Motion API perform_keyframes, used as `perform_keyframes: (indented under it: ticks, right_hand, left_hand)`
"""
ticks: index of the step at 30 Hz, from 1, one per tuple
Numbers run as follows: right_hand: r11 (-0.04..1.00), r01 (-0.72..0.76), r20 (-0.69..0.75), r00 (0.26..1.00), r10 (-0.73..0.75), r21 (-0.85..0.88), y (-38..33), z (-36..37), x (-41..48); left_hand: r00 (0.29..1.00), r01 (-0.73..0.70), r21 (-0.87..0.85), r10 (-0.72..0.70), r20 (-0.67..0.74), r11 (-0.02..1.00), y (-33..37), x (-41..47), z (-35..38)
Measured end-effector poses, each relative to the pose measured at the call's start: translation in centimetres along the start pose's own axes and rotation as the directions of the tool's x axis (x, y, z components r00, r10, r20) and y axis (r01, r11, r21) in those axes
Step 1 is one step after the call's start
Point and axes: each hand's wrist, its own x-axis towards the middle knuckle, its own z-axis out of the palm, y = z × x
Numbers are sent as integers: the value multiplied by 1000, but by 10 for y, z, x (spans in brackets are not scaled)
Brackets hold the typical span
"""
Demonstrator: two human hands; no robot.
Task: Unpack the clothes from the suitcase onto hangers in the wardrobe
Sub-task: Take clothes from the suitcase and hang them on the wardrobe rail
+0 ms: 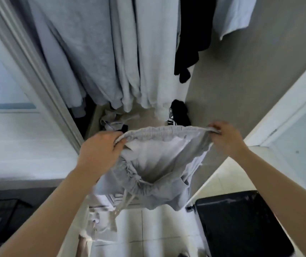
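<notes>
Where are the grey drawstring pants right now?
Centre of the head view: the grey drawstring pants are held by the waistband between the left hand and right hand, below the hanging grey clothes.

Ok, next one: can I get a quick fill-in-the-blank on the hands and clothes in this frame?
1. The left hand and right hand each hold the garment by its ____.
2. The suitcase at lower right is coloured ____.
3. The hanging clothes behind the garment are mostly ____.

Missing words: waistband; black; grey.
</notes>
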Motion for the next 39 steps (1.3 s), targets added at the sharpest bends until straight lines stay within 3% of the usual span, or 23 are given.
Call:
perform_keyframes:
  ticks: [2,3,5,8,10,14,18,19,20,22,24,26,28,29,32,34,36,39]
  right_hand:
    - [977,26,44,998,-37,211,-35,-28,16]
    - [956,64,65,994,-87,288,-49,-41,21]
    - [925,174,71,975,-210,337,-76,-66,28]
    - [872,297,54,938,-344,388,-111,-112,45]
    - [874,332,108,914,-391,355,-127,-143,66]
    - [874,471,185,854,-486,121,-156,-197,104]
    - [890,456,451,790,-415,19,-195,-259,125]
    - [886,462,439,788,-432,43,-208,-280,127]
    - [866,495,356,797,-487,76,-222,-303,132]
    - [792,597,8,798,-603,125,-249,-344,141]
    - [708,703,-368,678,-637,71,-273,-385,156]
    - [711,683,-595,504,-626,-169,-290,-422,179]
    - [785,480,-677,427,-600,-393,-298,-448,203]
    - [818,359,-686,448,-573,-449,-301,-459,215]
    - [890,80,-669,630,-394,-449,-308,-470,238]
    - [915,31,-671,671,-317,-402,-313,-469,243]
    - [942,45,-694,665,-276,-331,-316,-468,252]
    - [968,193,-664,704,-251,-161,-318,-471,264]
  left_hand:
    - [990,-89,54,95,-105,995,2,18,-28]
    - [990,-77,0,77,-116,997,5,27,-39]
    - [999,12,-259,-23,-38,966,13,45,-60]
    - [996,58,-607,-89,-20,793,41,84,-98]
    - [995,49,-702,-98,-29,710,65,112,-125]
    - [995,-26,-738,-53,-84,675,111,176,-168]
    - [991,-44,-769,-67,-113,637,145,226,-207]
    - [992,-59,-788,-52,-115,613,154,234,-217]
    - [991,-85,-800,-31,-129,594,161,243,-225]
    - [988,-109,-792,-22,-153,600,168,256,-234]
    - [984,-128,-756,-15,-179,642,171,269,-240]
    - [977,-150,-717,-8,-212,680,175,279,-247]
    - [974,-169,-683,12,-228,711,178,284,-250]
    - [971,-187,-671,30,-238,718,180,287,-253]
    - [967,-200,-654,39,-252,729,185,293,-260]
    - [962,-205,-646,29,-272,736,187,298,-265]
    - [953,-215,-632,17,-304,745,187,304,-269]
    - [941,-219,-618,-5,-339,755,185,313,-279]
